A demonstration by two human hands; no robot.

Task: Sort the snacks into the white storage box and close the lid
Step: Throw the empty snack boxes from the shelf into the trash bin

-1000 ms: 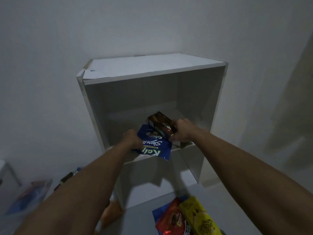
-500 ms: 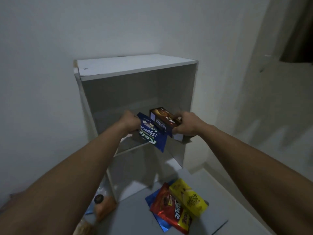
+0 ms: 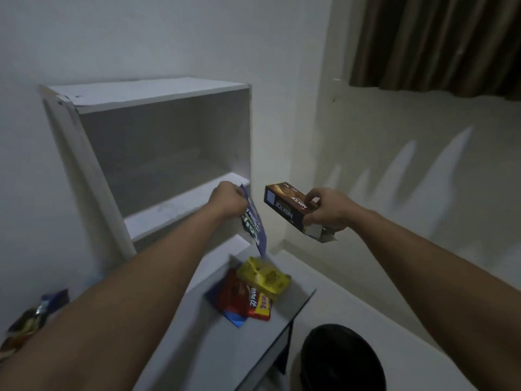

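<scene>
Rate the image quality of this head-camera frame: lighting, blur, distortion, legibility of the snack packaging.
Head view: dim, greyish indoor light, no glare; wide-angle bending of the white shelf unit; motion blur smears the blue pouch in the left hand and the yellow pack below; print on the brown box in the right hand stays readable; soft shadows on the right wall.

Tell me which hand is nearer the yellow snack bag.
Left. The left hand holds the blue packet just above the yellow snack bag; the right hand is farther right.
</scene>
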